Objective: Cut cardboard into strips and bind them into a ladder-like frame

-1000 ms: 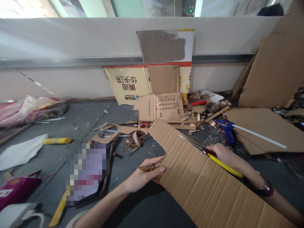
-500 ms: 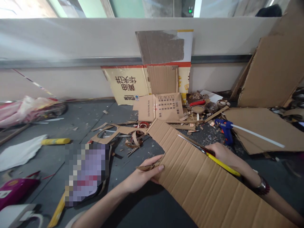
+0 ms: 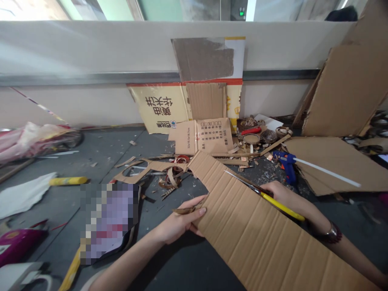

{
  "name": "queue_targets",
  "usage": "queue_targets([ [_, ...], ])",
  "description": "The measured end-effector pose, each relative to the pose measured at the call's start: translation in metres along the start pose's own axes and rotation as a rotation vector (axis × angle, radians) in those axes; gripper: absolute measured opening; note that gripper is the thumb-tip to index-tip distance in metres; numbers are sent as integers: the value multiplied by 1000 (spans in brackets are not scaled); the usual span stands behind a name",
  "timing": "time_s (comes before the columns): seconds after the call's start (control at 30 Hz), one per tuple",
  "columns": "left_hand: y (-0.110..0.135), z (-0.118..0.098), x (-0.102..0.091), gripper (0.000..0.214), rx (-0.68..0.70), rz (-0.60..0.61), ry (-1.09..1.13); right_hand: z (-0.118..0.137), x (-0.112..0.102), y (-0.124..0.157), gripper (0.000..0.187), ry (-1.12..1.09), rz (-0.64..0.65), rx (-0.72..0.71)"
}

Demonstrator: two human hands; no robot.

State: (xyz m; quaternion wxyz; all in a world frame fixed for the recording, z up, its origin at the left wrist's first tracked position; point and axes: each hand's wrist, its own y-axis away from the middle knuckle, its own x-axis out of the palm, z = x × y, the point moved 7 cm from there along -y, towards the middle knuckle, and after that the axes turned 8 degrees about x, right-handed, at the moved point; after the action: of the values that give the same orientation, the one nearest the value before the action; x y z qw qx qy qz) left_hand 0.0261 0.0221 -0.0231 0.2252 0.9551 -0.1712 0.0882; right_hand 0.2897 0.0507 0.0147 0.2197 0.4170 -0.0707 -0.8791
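A long piece of corrugated cardboard (image 3: 260, 226) slants from the middle of the view to the lower right. My left hand (image 3: 184, 220) pinches its left edge, thumb on top and fingers underneath, beside a notch and a small torn flap. On the far edge, my right hand (image 3: 279, 196) is closed round yellow-handled scissors (image 3: 281, 207). One blade lies over the cardboard's upper face, along its right edge; the other blade is largely hidden. The cardboard's narrower end reaches toward the scraps on the table.
A blue glue gun (image 3: 286, 163) with a white glue stick lies right of the scraps. Cut cardboard pieces (image 3: 200, 137) lean by the wall. At left are a pixelated purple item (image 3: 110, 222), a yellow tube (image 3: 68, 180) and a magenta object (image 3: 21, 242).
The whole view has shifted very slightly. Both hands, the scissors and the cardboard keep nearly the same places relative to one another.
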Motion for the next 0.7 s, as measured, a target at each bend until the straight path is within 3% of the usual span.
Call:
queue_targets([
  [0.37, 0, -3, 0, 56, 123, 56, -240, -1, 2, 3, 26, 125, -77, 15],
  [0.7, 0, -4, -1, 56, 134, 42, -309, -6, 2, 0, 30, 120, -91, 25],
])
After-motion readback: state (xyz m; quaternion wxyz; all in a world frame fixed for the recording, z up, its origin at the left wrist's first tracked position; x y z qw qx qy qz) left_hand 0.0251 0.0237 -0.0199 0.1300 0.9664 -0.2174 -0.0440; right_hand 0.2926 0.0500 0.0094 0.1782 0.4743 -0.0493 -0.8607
